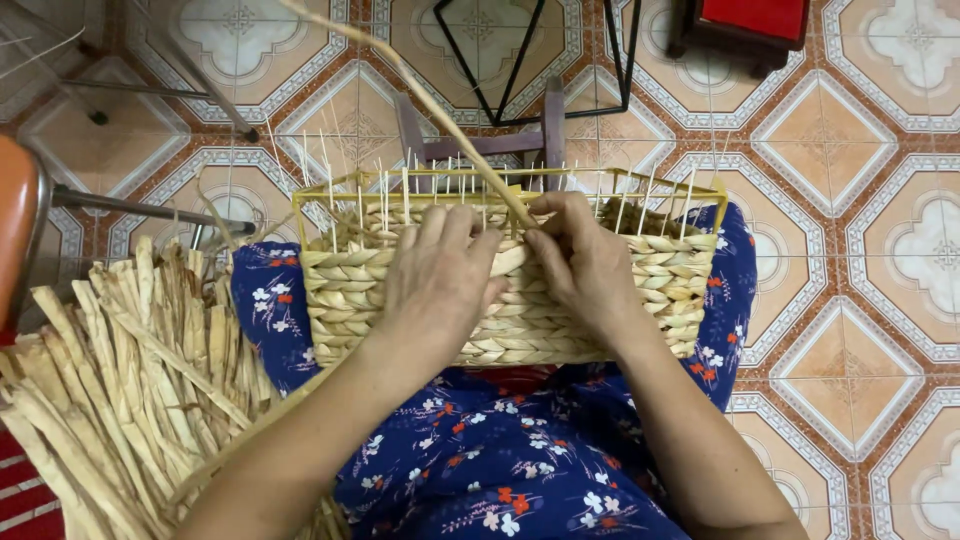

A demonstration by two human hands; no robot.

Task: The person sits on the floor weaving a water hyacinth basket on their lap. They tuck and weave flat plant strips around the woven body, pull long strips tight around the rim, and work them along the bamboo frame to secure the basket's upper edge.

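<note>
A half-woven rectangular basket (600,290) of flat dried straw rests on the person's lap, tilted so its near wall faces up, with thin pale upright stakes (385,195) standing out of its top edge along a yellow wire frame (700,188). The right hand (580,262) pinches a long straw strand (440,115) at the middle of the top row, fingers closed tight on it, the strand's free end running up and away toward the far left. The left hand (435,290) lies flat on the woven wall just beside it, fingers narrow and together, pressing the rows down. The work looks to be mid-row weaving; the next pass seems to call for threading the strand between the following stakes and pulling it snug. A bundle of spare straw (120,390) lies at the lap's left edge, over patterned floor tiles (860,300).
</note>
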